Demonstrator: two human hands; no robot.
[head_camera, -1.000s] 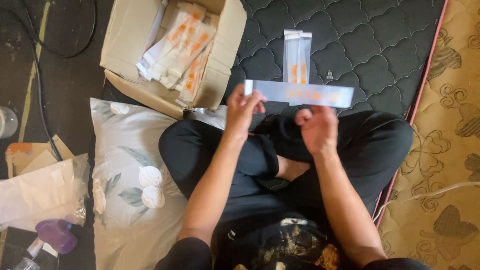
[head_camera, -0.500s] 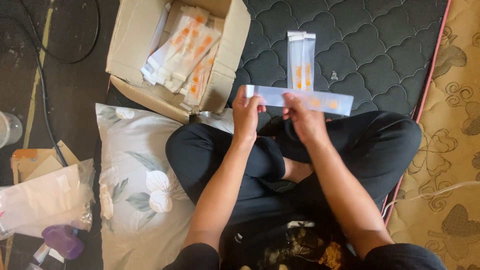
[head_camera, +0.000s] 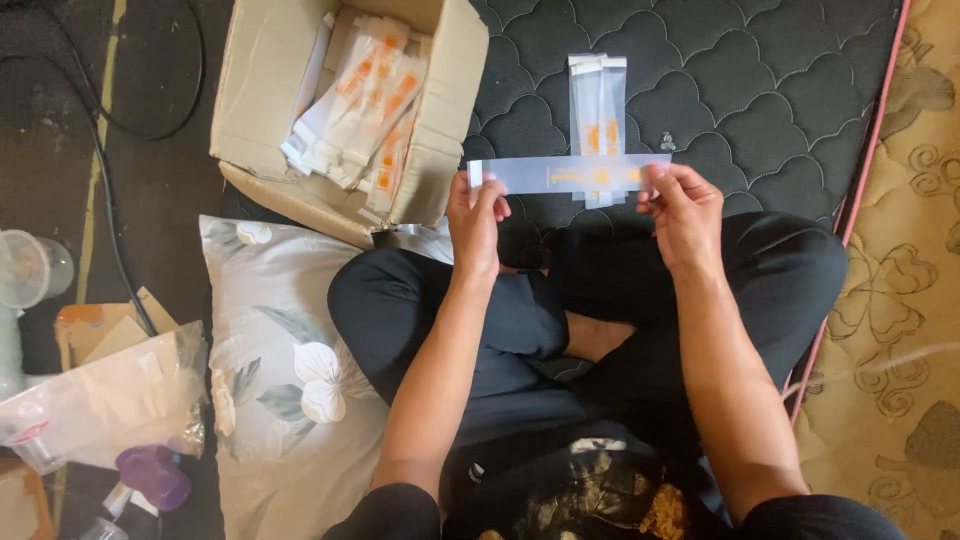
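Both hands, left hand (head_camera: 476, 212) and right hand (head_camera: 678, 210), pinch the sleeve (head_camera: 570, 174) ends; uneven pull could crease it or nudge the stack (head_camera: 597, 105) at 12 o'clock.

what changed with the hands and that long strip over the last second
The right hand slid from the strip's middle out to its right end and now pinches it there. The left hand kept its grip on the left end, so the flat strip is stretched between both. The cardboard box and upright packets stayed put.
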